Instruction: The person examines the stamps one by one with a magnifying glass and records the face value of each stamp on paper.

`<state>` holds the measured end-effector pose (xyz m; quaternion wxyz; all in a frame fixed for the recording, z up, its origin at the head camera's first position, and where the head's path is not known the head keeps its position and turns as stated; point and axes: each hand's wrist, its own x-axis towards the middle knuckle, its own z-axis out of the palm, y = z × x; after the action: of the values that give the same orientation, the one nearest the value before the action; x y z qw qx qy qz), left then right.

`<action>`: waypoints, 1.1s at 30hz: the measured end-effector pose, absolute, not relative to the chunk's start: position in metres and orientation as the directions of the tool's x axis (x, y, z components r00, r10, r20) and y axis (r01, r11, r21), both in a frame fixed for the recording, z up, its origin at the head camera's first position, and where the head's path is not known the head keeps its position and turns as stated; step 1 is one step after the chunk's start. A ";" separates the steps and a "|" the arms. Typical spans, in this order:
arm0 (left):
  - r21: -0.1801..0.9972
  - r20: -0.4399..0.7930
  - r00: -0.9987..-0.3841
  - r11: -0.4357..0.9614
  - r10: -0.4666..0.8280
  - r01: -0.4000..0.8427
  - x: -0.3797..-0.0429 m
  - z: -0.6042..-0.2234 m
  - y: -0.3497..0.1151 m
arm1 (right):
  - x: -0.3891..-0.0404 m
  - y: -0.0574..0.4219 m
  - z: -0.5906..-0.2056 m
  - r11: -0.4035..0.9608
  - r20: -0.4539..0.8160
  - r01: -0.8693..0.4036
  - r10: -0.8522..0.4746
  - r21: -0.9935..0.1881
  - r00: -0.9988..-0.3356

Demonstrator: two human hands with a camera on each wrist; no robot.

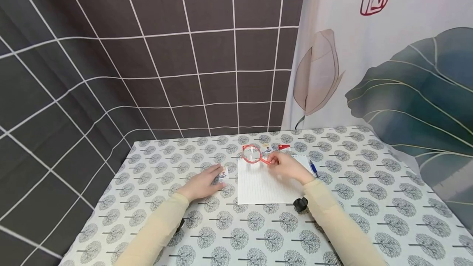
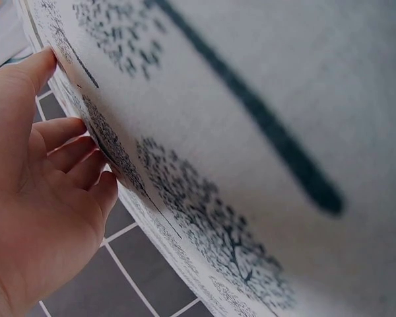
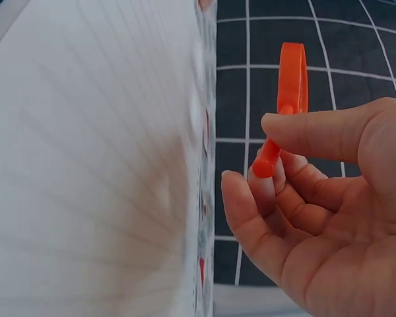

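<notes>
Red magnifying glass [image 1: 253,155] in the right hand [image 1: 286,166], handle pinched between thumb and fingers; right wrist view shows it raised clear of the page, its ring seen nearly edge-on. Head view puts the lens over the far left corner of a lined notepad [image 1: 260,186], itself lying toward the far edge of the desk [image 1: 162,200], roughly midway between its left and right edges. Left hand [image 1: 203,183] loose and unclenched, palm down, thumb spread, fingers reaching to a small picture card [image 1: 223,172] just left of the notepad; cannot tell whether they press on it. Beyond the notepad's far edge, a row: red-and-white card [image 1: 245,147] partly behind the ring, pale illustrated card [image 1: 267,148], red-cornered card [image 1: 283,147]. Blue pen [image 1: 313,168] just beside the notepad's far right corner. Tree-print cloth covers the desk; dark grid-patterned curtain [image 1: 214,52] hangs past its far edge.
</notes>
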<state>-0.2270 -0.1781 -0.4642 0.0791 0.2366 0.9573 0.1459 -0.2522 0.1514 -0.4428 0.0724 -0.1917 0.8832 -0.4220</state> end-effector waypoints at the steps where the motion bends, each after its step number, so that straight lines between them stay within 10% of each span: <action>1: 0.318 -0.083 -0.876 0.845 0.476 0.429 -0.227 -0.464 -0.178 | -0.252 0.154 -0.442 0.570 0.035 -0.276 -0.396 -0.774 -0.918; 33: 0.326 -0.091 -0.873 0.843 0.479 0.428 -0.226 -0.462 -0.179 | -0.245 0.254 -0.438 0.670 0.081 -0.238 -0.257 -0.703 -0.963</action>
<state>-0.2258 -0.1786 -0.4625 0.0846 0.2371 0.9561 0.1498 -0.2448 0.2543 -0.4379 0.0122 -0.1356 0.9137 -0.3830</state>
